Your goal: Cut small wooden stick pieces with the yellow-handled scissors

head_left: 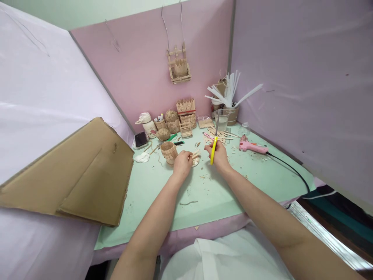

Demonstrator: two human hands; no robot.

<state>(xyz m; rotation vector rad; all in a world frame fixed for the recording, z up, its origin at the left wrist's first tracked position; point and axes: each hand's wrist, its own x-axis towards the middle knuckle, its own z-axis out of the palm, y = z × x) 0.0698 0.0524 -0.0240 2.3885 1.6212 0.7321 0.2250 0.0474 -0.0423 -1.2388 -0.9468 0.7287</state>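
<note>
So the thin wooden pieces (196,156) are over the worktop (151,194), pinched in the left hand's (183,165) fingers, with a round wooden cup (169,153) just beside. Right hand's (220,156) fingers are wrapped around yellow-handled scissors (214,151), blades pointing away. Pink glue gun's (253,147) off right.

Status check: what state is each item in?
Left hand, pinching wooden pieces
Right hand, holding scissors
Scissors, blades pointing away, spread unclear
Wooden cup, upright, open-topped
Glue gun, lying down, corded
Bottle, upright, lidded
Clear cup, upright, part-filled
Phone, lying flat, screen dark
Twine ball, wound
</note>
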